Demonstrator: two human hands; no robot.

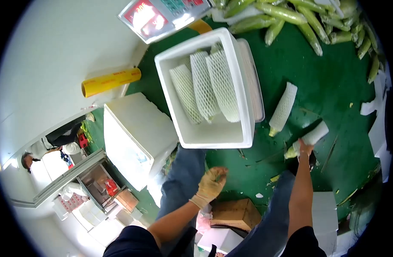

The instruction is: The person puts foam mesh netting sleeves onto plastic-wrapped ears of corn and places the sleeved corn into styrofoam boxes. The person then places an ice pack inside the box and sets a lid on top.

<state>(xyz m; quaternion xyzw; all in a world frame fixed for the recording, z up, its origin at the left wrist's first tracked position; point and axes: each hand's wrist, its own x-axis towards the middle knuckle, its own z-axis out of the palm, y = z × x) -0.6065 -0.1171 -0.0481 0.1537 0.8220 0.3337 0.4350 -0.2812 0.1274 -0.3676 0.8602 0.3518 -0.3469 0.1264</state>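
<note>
My right hand (306,148) is closed round a long pale-green vegetable in a white foam net sleeve (316,133), just above the green floor. Its pale-green end (291,152) sticks out past my fingers. My left hand (211,185), in a tan glove, hangs in front of my knee with loosely bent fingers and nothing visible in it. A second sleeved vegetable (284,109) lies on the floor beyond my right hand. Several more sleeved vegetables (202,85) lie side by side in a white foam box (251,128).
Film-wrapped green vegetables (286,13) are heaped at the far right. A scale (164,17) with a lit display stands beyond the box. A yellow roll (111,82) and a white foam container (141,132) are at left. A cardboard box (237,213) sits between my legs.
</note>
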